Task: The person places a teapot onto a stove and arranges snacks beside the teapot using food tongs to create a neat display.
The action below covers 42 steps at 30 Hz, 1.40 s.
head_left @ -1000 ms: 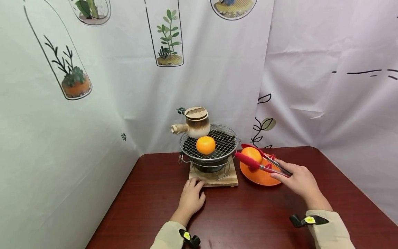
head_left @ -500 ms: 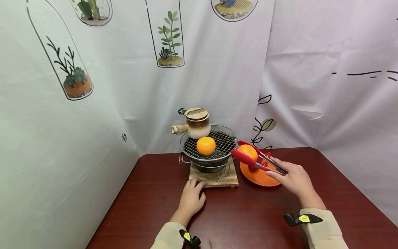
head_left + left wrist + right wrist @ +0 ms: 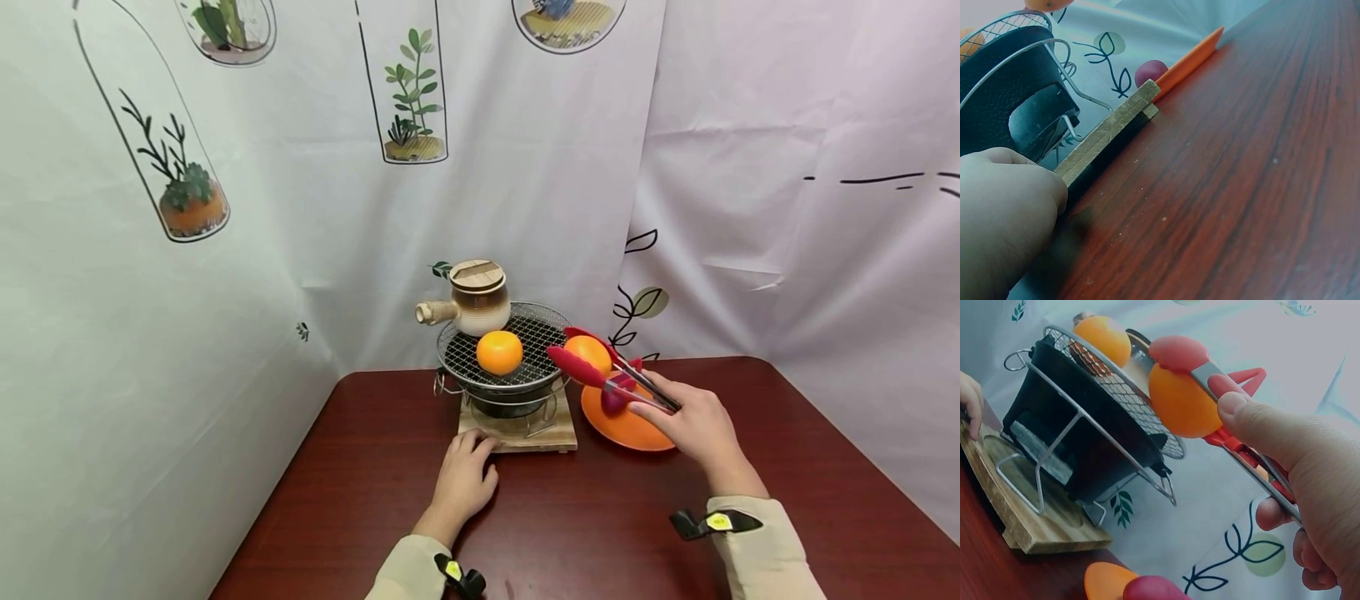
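Observation:
My right hand [image 3: 697,421] grips a pair of red-tipped metal tongs [image 3: 581,367]. Between the tong heads is an orange [image 3: 588,353], raised beside the right rim of a round wire grill [image 3: 542,340]. The right wrist view shows this orange [image 3: 1185,403] close to the mesh. A second orange [image 3: 499,353] sits on the grill, in front of a brown-and-cream clay pot [image 3: 482,307] with a wooden lid. My left hand [image 3: 461,479] rests its relaxed fingers on the front edge of the wooden board [image 3: 525,435] under the grill; the left wrist view hides its fingertips.
An orange plate [image 3: 633,432] stands right of the board, bearing a dark-red round thing [image 3: 615,403] partly behind the tongs. The black brazier bowl [image 3: 1079,425] sits in a wire stand. Behind the dark-red table [image 3: 570,517] hangs a printed white cloth [image 3: 525,208].
My right hand has moved left and slightly up with the tongs, lifting the orange off the plate toward the grill. The dark-red round thing has come into view. My left hand stays on the board.

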Each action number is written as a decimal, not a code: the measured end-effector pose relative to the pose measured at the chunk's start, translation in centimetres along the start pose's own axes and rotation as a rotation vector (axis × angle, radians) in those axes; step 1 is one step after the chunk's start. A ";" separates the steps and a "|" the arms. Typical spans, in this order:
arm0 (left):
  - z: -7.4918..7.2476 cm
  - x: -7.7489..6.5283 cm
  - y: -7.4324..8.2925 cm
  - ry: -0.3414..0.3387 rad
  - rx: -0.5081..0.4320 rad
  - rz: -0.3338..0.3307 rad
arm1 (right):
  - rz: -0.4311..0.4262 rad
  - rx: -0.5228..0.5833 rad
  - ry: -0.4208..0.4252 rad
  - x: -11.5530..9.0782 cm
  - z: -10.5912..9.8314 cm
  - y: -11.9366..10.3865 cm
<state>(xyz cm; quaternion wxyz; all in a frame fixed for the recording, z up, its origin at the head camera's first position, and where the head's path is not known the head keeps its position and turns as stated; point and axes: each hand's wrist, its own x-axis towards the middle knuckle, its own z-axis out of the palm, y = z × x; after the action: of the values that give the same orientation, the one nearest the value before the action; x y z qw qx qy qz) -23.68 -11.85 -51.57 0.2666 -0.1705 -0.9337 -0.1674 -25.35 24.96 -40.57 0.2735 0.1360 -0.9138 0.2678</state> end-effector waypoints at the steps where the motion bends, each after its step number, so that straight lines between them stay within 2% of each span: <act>1: 0.0 0.0 0.0 -0.001 -0.001 0.001 | -0.001 0.002 0.001 0.1 0.0 -0.1; 10: 0.2 0.0 -0.1 -0.010 0.000 -0.002 | -0.017 0.000 -0.002 1.9 -0.6 -1.3; 17: 0.1 0.0 -0.1 -0.004 -0.005 0.006 | 0.025 -0.036 -0.076 3.2 -1.0 -2.4; 23: 0.1 0.0 -0.1 -0.014 -0.010 -0.002 | 0.006 -0.057 -0.103 4.2 -1.1 -3.3; 33: -0.1 0.1 -0.1 -0.017 -0.007 -0.008 | 0.038 -0.076 -0.177 5.8 -0.7 -4.3; 42: 0.0 0.2 -0.1 -0.010 -0.015 -0.002 | 0.040 -0.120 -0.211 7.3 -0.3 -4.8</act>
<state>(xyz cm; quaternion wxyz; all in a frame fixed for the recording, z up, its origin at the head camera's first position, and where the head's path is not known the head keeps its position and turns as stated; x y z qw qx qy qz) -23.87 -11.92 -51.51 0.2607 -0.1724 -0.9339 -0.1737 -29.24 20.43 -34.15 0.1780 0.1285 -0.9544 0.2022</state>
